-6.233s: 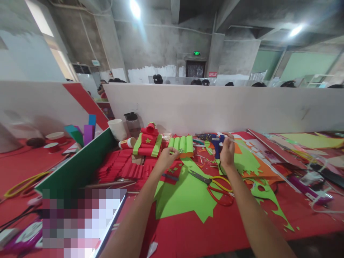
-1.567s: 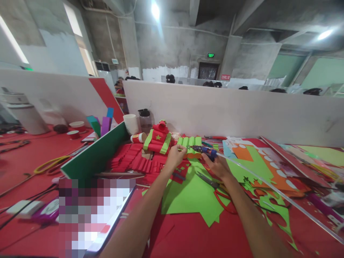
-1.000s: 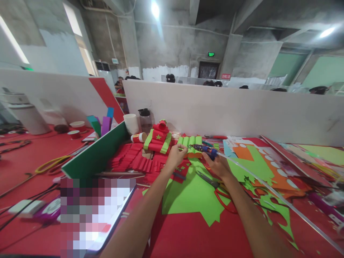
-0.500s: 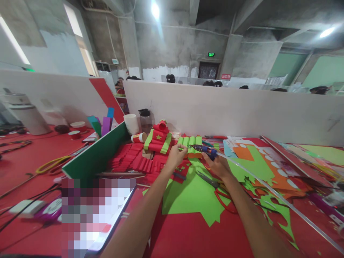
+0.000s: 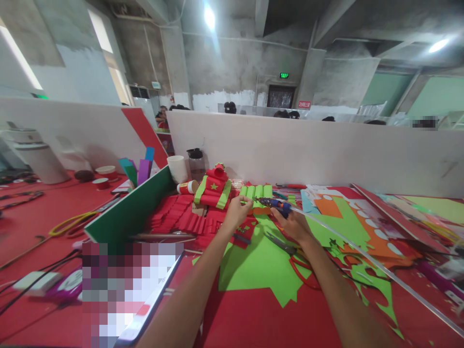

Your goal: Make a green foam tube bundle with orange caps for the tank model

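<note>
Here, a small star [image 5: 255,198] sits at the fingertips of my left hand [image 5: 238,210], pinched together on its edge, in front of light-green paper rolls [image 5: 259,190]. My right hand [image 5: 293,225] is closed around the glue gun [image 5: 282,206], its nozzle at the star; whether they touch I cannot tell. Nearer me, scissors [image 5: 280,243] lie partly on a green sheet [image 5: 253,270]; leftward, red paper strips [image 5: 174,212] lie in rows.
</note>
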### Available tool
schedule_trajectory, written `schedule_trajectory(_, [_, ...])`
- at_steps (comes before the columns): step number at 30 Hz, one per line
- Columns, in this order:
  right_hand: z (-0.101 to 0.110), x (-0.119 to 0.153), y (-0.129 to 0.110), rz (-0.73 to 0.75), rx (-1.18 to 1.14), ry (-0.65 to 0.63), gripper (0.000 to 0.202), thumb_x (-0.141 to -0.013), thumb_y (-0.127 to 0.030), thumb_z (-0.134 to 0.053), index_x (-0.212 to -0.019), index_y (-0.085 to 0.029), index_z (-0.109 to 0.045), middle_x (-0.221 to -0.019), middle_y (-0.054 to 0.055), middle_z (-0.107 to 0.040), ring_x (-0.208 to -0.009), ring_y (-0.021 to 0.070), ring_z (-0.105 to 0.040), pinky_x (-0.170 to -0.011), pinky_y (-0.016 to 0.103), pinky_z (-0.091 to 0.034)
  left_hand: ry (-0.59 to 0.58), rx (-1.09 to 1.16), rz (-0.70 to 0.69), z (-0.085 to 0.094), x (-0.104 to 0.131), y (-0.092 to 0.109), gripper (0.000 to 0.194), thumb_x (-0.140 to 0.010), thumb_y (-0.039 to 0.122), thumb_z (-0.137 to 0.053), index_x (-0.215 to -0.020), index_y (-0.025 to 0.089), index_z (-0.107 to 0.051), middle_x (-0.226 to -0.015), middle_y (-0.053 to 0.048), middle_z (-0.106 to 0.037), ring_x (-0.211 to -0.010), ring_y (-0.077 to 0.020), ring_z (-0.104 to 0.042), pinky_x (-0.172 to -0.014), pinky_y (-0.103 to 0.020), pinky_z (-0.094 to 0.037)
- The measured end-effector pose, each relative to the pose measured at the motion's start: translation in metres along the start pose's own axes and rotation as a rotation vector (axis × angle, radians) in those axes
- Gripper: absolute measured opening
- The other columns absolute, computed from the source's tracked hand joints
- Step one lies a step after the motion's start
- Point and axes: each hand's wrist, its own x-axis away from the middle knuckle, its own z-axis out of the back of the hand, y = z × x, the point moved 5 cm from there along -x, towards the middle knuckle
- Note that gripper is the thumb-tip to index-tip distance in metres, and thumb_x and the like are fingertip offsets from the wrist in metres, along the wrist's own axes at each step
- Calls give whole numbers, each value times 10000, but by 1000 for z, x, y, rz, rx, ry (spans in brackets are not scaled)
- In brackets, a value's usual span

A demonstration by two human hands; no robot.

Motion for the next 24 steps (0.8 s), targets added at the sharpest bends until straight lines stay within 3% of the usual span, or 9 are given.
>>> schedule_trajectory(24, [-2, 0, 1, -8, 7, -22, 427, -899, -565, -474, -1012, -215, -692, -924, 91, -748, -900, 276, -694, -748, 339, -505, -21, 39, -18, -1, 0, 0, 187, -788, 314, -618, -730, 137, -632, -593, 10, -585, -545, -114, -488, -561, -225, -391])
